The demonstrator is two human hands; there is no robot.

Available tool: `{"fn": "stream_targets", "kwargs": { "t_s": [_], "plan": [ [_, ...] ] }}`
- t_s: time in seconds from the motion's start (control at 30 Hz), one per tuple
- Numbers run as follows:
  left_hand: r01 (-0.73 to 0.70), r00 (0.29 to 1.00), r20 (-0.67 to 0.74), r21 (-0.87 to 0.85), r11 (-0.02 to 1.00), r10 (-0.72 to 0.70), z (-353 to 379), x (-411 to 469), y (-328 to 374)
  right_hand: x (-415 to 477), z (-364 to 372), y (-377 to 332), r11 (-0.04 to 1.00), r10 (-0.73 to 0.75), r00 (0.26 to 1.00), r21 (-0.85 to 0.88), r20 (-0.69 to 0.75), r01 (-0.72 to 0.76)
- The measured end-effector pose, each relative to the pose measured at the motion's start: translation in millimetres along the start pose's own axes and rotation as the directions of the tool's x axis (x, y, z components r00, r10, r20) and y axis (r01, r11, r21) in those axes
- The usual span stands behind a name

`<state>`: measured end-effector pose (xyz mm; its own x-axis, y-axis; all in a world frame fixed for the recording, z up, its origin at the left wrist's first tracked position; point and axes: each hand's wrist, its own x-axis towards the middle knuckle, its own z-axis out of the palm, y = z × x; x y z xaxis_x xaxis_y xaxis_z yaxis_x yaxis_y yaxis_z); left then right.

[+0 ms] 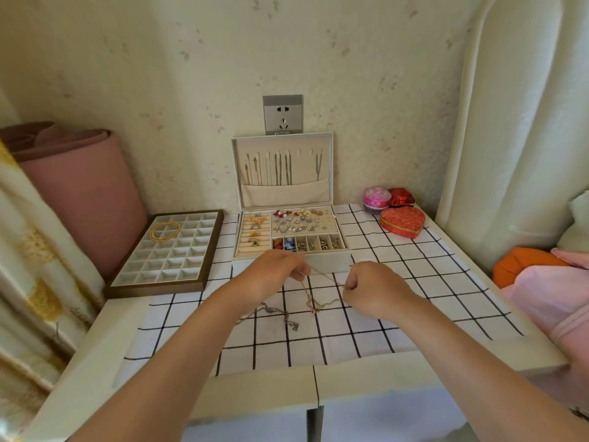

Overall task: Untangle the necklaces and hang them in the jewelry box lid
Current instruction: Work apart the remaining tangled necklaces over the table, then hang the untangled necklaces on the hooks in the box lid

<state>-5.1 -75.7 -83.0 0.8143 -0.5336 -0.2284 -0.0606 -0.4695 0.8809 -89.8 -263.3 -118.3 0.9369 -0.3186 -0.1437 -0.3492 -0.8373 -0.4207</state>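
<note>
A thin gold chain necklace [322, 290] is stretched between my two hands just above the checked cloth, its loop with a small pink pendant sagging onto the cloth. My left hand [277, 272] pinches one end, and my right hand [373, 287] pinches the other. A darker silver necklace [280, 314] lies loose on the cloth below my left wrist. Behind my hands stands the cream jewelry box [318, 261], its upright lid [283, 189] holding several hanging chains above a fabric pocket.
A divided tray [127, 283] with a gold necklace coil [165, 231] sits at the left. A red heart-shaped box [402, 222], a pink round tin [376, 199] and a small red box [402, 196] stand back right. A wall socket [282, 114] is above the lid.
</note>
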Motion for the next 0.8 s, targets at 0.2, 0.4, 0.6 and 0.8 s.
{"fn": "stream_targets", "kwargs": {
  "t_s": [0.2,0.4,0.6,0.8],
  "plan": [
    [0.009,1.0,0.024,-0.154,0.988,-0.005,-11,1,1,0,-5,0,0.99,0.005,1.0,-0.14,-0.01,-0.006],
    [-0.097,0.982,0.146,-0.154,0.983,0.119,4,-9,20,-17,-15,-32,0.809,-0.264,0.959,0.564,0.1,0.164],
    [-0.131,0.983,0.119,-0.071,0.989,0.139,1,-11,32,-17,-31,-40,0.697,-0.185,0.983,0.705,-0.001,0.131],
    [-0.118,0.99,0.052,-0.184,0.976,0.129,-10,-8,42,-19,-65,-25,0.809,-0.139,0.985,0.562,-0.103,0.173]
  ]
}}
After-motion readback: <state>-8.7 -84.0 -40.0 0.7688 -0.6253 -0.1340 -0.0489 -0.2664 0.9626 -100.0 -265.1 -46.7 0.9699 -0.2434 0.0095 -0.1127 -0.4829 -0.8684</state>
